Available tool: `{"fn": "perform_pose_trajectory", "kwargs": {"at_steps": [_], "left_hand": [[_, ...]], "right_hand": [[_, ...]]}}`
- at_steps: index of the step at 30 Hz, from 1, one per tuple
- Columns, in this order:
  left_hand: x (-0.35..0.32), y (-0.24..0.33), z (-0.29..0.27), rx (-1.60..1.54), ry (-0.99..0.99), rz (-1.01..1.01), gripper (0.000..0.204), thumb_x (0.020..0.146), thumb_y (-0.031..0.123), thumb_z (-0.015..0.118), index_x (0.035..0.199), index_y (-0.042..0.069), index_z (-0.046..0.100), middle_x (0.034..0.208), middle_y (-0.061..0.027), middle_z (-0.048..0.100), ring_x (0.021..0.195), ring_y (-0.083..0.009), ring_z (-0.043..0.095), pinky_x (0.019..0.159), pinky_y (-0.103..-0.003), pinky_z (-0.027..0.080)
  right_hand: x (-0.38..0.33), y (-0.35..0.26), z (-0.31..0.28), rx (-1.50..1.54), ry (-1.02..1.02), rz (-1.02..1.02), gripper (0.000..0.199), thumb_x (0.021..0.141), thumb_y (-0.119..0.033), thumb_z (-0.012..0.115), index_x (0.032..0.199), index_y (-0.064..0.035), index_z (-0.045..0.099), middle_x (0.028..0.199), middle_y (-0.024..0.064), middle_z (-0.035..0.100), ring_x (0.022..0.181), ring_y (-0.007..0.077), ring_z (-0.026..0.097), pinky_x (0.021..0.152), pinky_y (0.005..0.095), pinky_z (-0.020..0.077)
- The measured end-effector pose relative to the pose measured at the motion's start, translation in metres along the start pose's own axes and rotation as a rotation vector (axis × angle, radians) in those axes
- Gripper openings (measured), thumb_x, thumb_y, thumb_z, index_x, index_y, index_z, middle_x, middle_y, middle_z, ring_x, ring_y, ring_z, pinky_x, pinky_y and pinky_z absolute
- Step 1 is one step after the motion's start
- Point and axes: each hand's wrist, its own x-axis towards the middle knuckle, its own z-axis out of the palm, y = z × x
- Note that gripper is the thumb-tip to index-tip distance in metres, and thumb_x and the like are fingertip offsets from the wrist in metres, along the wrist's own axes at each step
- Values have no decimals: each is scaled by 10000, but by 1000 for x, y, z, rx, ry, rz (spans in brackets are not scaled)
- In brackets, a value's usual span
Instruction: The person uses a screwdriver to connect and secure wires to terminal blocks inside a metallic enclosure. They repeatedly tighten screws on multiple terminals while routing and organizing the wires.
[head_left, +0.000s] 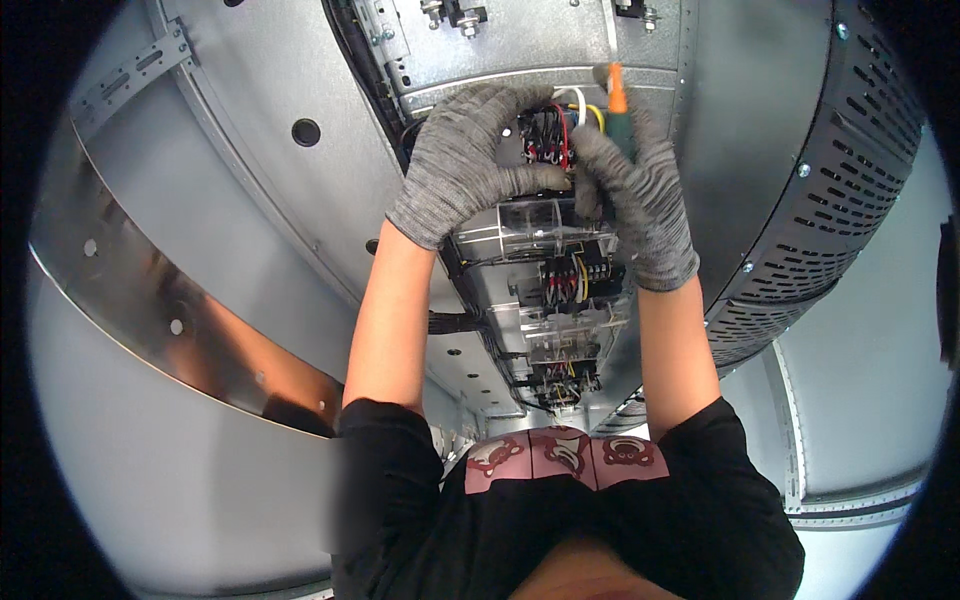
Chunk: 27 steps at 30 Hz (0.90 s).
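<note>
Orange-and-green tool (618, 108) lies between gloved fingers (654, 135) of the right hand (650, 205).

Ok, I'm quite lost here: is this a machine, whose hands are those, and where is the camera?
No robot here: these are a person's own two hands, in grey knitted gloves. There is just one picture, taken by a wide fisheye camera worn on the head and looking down, so straight edges bend near the rim.

The left hand is at a black wired block on a metal panel; its exact grip is hard to make out. The right hand has a tool with an orange and green handle between its fingers; the tool's working end is hidden. Near the hands are a white wire and a yellow wire. Below them sit clear plastic covers and another wired block.
</note>
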Motion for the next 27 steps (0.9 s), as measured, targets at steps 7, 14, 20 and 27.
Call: {"fn": "perform_pose_trajectory", "kwargs": {"at_steps": [7,14,20,27], "left_hand": [[5,-5,7,63,4,-23,807,609,605,763,1211,96,593,1099,-121,649,1057,-308,600,955,-414,444],[2,-3,-5,31,-61,2,811,556,375,883,1255,104,571,1159,-107,636,1075,-259,608,949,-376,473],[2,-5,-3,50,-57,-25,864,531,396,886,1272,96,557,1165,-119,631,1092,-275,600,964,-382,463],[1,-8,1,48,-27,-7,875,559,429,867,1296,88,540,1172,-133,630,1102,-275,600,965,-375,463]], "right_hand": [[24,18,0,38,118,-269,575,850,-217,680,1343,-28,450,893,60,599,707,95,562,630,245,497],[16,-3,-3,-219,-18,-130,608,857,-202,674,1381,-45,409,848,39,593,624,88,568,537,230,480],[28,0,-5,102,-33,-71,578,856,-178,670,1360,-42,422,786,39,592,505,92,556,444,229,448],[30,11,-6,241,-43,-61,523,855,-191,682,1312,-38,479,784,17,600,617,64,573,499,198,455]]}}
